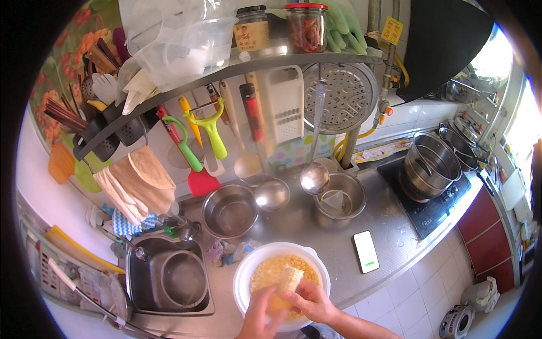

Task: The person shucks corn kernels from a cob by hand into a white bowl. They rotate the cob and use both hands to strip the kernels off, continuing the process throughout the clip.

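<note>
A white plastic basin [240, 279] holding loose yellow corn kernels [271, 271] stands on the steel counter before me. Over it my right hand [313, 301] grips a corn cob [291, 277] whose upper part looks pale and stripped. My left hand [262, 311] is beside the cob's lower left, blurred, with fingers spread; whether it touches the cob is unclear. The cob's lower end is partly hidden by the hands.
Left of the basin is a sink [144, 296] with a metal bowl [184, 279]. Behind stand a steel bowl [230, 212] and a steel pot [355, 203]. A phone [365, 252] lies to the right, before a cooktop [406, 186] bearing a steamer pot [427, 169]. Ladles [315, 178] hang overhead.
</note>
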`<act>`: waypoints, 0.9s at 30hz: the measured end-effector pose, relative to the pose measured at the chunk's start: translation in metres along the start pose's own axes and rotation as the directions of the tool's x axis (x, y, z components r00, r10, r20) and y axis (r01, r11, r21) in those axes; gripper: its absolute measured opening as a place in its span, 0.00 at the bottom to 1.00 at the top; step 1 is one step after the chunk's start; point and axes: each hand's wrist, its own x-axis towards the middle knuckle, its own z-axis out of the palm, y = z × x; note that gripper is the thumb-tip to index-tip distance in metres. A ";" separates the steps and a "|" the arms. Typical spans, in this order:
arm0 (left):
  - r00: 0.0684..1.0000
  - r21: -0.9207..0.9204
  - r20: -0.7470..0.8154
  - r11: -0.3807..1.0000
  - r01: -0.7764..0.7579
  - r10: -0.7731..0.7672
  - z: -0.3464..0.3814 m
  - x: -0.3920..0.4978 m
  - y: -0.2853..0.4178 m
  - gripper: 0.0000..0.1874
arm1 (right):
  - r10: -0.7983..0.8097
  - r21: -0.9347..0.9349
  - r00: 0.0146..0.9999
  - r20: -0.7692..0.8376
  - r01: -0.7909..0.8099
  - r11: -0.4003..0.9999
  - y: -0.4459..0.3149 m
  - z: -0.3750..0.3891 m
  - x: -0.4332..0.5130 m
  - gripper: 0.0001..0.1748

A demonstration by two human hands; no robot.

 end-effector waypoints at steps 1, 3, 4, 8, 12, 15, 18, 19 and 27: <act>1.000 -0.045 -0.009 0.999 -0.012 0.012 0.000 0.000 -0.002 0.30 | 0.008 0.011 1.000 0.005 -0.008 1.000 -0.001 0.000 0.000 0.21; 0.999 -0.135 -0.029 0.990 -0.037 0.034 0.002 0.000 -0.009 0.30 | 0.026 -0.017 1.000 0.012 -0.026 1.000 -0.003 -0.001 0.001 0.22; 0.999 -0.140 -0.026 0.990 -0.034 0.030 0.002 0.000 -0.009 0.30 | 0.035 -0.031 0.999 0.015 -0.034 0.999 -0.003 -0.001 0.001 0.22; 0.998 -0.120 -0.031 0.991 -0.056 0.053 0.000 0.001 -0.014 0.30 | 0.026 -0.016 1.000 0.007 -0.025 1.000 0.001 -0.002 0.001 0.24; 0.988 0.175 -0.059 0.976 -0.129 0.142 -0.003 0.002 -0.007 0.30 | -0.094 0.079 0.995 -0.037 0.097 0.992 -0.008 0.007 0.002 0.21; 0.987 0.181 -0.075 0.976 -0.125 0.140 -0.004 0.004 -0.006 0.29 | -0.048 0.109 0.998 -0.027 0.051 0.993 -0.014 0.007 0.005 0.20; 0.996 -0.154 -0.092 0.988 -0.018 0.003 -0.003 0.006 -0.016 0.29 | 0.046 0.124 0.998 0.034 -0.050 0.991 -0.005 -0.004 0.007 0.20; 0.996 -0.101 -0.085 0.994 -0.033 0.024 -0.004 0.006 -0.015 0.29 | 0.067 0.126 0.996 0.055 -0.074 0.989 -0.001 -0.007 0.007 0.20; 0.967 0.303 -0.062 0.928 -0.218 0.248 -0.005 0.014 -0.007 0.28 | 0.067 0.051 0.997 -0.024 -0.066 0.997 -0.020 0.002 0.008 0.17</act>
